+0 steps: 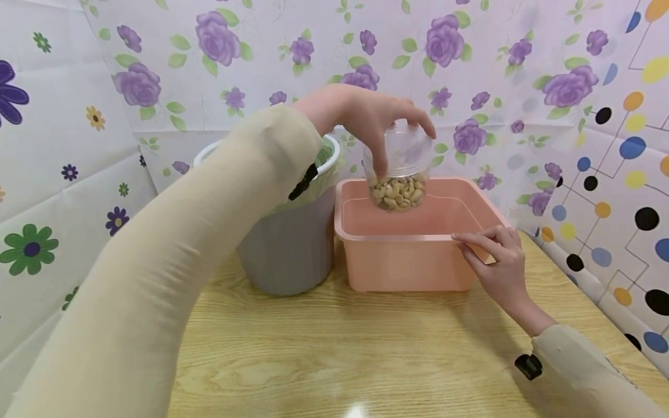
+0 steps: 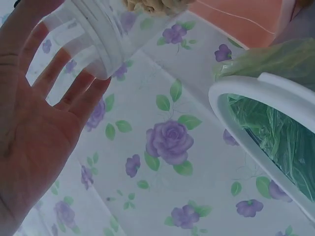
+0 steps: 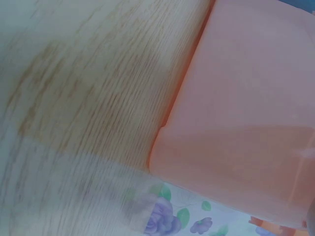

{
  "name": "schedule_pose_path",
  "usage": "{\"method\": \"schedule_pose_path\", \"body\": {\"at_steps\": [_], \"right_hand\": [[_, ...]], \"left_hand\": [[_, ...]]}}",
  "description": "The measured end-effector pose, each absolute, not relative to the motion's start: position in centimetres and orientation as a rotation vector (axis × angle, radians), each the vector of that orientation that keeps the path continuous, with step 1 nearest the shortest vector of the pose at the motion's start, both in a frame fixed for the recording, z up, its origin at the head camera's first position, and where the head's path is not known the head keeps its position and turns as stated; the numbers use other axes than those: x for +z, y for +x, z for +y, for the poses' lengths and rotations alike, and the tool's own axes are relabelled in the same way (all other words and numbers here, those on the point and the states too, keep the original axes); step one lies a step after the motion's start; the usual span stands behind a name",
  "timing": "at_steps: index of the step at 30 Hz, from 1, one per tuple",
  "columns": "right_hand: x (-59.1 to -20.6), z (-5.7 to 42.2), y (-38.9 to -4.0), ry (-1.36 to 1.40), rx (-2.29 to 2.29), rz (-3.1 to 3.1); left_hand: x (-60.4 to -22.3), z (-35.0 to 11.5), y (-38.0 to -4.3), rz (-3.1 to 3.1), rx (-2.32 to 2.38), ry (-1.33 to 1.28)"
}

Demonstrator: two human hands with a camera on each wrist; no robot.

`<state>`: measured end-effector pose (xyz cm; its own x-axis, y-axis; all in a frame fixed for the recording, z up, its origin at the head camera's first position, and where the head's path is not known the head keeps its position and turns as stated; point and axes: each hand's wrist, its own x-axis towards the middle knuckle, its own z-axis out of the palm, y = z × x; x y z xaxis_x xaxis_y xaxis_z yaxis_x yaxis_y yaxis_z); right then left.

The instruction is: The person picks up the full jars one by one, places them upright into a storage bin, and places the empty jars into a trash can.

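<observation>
My left hand (image 1: 373, 119) grips a clear plastic jar (image 1: 402, 154) from above, thumb on the near side and fingers over the far side. Cashews (image 1: 398, 191) fill the lower part of the jar, which hangs over the pink plastic bin (image 1: 410, 264). In the left wrist view the fingers wrap round the jar's clear upper end (image 2: 96, 37), with the nuts (image 2: 155, 6) beyond it. My right hand (image 1: 499, 261) pinches the bin's near rim by its right corner, thumb outside. The right wrist view shows the bin's pink wall (image 3: 241, 98), with the hand almost wholly out of frame.
Left of the bin stands a grey trash can (image 1: 290, 249) with a white rim (image 2: 236, 83) and a green plastic liner (image 2: 275, 132). Both containers stand on a wood-grain table (image 1: 313, 348). Flowered sheeting (image 1: 292, 69) rises behind, and dotted sheeting (image 1: 617, 191) borders the right side.
</observation>
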<state>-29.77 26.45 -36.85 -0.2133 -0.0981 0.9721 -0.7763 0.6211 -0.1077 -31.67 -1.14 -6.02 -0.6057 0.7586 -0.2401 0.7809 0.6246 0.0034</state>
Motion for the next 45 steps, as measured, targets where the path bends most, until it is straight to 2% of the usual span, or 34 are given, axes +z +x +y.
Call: {"method": "schedule_pose_path", "body": {"at_steps": [10, 24, 35, 45], "right_hand": [[-36.4, 26.0, -29.5, 0.729, 0.748, -1.671], [-36.3, 25.7, -29.4, 0.724, 0.744, -1.666], [-36.3, 25.6, -29.2, 0.714, 0.737, -1.660], [-36.9, 26.2, -29.7, 0.707, 0.713, -1.688]], "left_hand": [[-6.3, -0.4, -33.7, 2.695, -0.163, 1.211], [-12.4, 0.6, -36.1, 2.649, -0.207, 1.198], [-16.0, 1.1, -36.3, 2.559, -0.259, 1.238], [-16.8, 1.2, -36.2, 2.477, -0.214, 1.246]]}}
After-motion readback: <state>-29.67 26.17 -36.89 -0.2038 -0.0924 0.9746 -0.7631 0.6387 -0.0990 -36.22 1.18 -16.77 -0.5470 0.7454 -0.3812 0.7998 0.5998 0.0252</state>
